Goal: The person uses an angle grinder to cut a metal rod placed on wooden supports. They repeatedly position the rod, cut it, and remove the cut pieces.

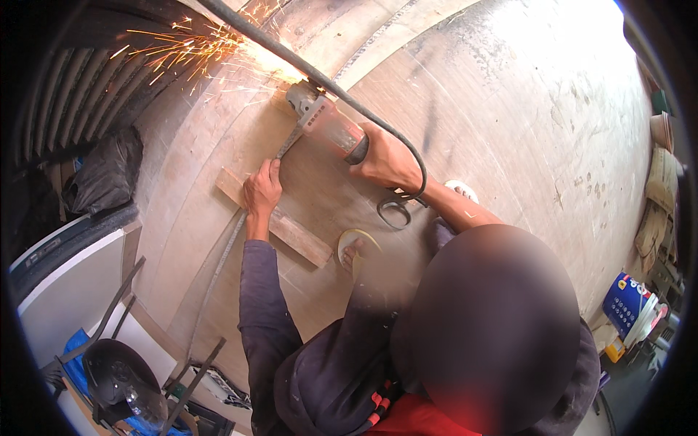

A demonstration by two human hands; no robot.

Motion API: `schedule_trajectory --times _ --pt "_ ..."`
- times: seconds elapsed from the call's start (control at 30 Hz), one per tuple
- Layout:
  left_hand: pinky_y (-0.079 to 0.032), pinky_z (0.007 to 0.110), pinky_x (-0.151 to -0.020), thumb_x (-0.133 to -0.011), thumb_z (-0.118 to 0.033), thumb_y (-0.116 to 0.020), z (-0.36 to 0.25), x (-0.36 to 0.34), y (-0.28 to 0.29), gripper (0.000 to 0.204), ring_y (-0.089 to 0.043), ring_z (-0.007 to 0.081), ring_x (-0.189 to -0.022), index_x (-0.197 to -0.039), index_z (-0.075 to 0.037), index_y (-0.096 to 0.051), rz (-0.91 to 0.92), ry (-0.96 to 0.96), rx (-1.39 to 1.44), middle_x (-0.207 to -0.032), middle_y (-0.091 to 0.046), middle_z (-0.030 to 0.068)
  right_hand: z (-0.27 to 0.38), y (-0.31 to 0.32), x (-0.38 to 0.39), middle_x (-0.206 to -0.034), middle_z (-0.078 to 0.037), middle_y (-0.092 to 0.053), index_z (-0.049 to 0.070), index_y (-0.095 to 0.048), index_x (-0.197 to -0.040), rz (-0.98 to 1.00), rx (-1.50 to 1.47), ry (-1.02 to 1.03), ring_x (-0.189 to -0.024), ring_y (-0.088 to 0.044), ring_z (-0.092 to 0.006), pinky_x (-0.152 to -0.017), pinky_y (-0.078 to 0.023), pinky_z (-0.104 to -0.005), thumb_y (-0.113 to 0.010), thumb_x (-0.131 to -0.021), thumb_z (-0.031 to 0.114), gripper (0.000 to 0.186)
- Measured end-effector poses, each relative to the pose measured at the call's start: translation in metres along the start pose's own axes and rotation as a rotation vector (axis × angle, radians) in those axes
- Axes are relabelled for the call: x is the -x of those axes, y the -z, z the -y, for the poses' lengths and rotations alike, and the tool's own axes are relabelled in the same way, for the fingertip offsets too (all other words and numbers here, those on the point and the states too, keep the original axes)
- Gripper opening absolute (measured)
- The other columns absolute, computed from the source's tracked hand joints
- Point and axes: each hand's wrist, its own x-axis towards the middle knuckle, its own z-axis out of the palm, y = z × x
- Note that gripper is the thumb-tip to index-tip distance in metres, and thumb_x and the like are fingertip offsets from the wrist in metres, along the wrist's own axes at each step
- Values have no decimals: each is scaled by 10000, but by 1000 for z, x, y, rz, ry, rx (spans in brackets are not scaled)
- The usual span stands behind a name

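My right hand (387,157) is wrapped round the rear of a red and grey angle grinder (333,129). Bright sparks (211,47) spray from its head toward the upper left. A long, thin metal bar (289,141) runs up to the grinder's head, where glare and the tool hide the exact contact. My left hand (262,190) grips this bar, fingers closed, just above a wooden block (302,238) lying on the floor. Below the hand, the bar's rest stretches down to the lower left.
A thick black cable (254,33) arcs over the grinder and past my right forearm. My sandalled foot (356,251) is beside the block. A dark bag (109,171) and a black chair (120,374) stand left. A blue and white bucket (629,309) is at right.
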Motion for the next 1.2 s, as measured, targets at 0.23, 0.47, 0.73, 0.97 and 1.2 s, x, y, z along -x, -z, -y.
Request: schedule_trajectory --times 0.23,0.47,0.73,0.97,1.2 --pt "-424 555 -623 -1012 -382 -410 -7 -5 4 434 -573 497 -728 -884 -22 -617 36 20 11 -739 -593 274 -6 -2 -1 -755 -255 -650 -32 -620 -1015 1 34 2 -721 -666 -408 -670 -533 -444 -736 -571 272 550" --pt "-418 532 -613 -1020 -376 -395 1 -6 3 451 -572 487 -707 -857 -15 -611 57 22 11 -703 -576 261 -5 -3 -2 -736 -256 -643 -28 -620 -990 9 14 -9 -724 -664 -409 -670 -533 -444 -731 -571 264 522" --pt "-423 525 -622 -1022 -367 -394 -1 -7 6 449 -581 485 -731 -868 -6 -611 62 4 49 -729 -583 262 -5 -3 -2 -738 -257 -643 -32 -613 -990 -2 12 15 -720 -661 -410 -663 -532 -446 -731 -577 270 525" --pt "-418 539 -571 -1011 -388 -429 -3 -6 6 446 -571 488 -665 -790 -30 -577 -16 -33 70 -674 -574 270 -7 -5 -3 -735 -253 -643 -32 -607 -1007 22 20 -6 -718 -661 -411 -658 -531 -443 -725 -584 276 537" --pt "-426 539 -588 -1013 -409 -412 0 -3 5 459 -579 480 -675 -807 -35 -582 -18 -16 45 -681 -584 262 9 5 -4 -890 -255 -636 -44 -606 -1005 100 -7 -96 -854 -646 -381 -744 -496 -427 -737 -606 186 479"
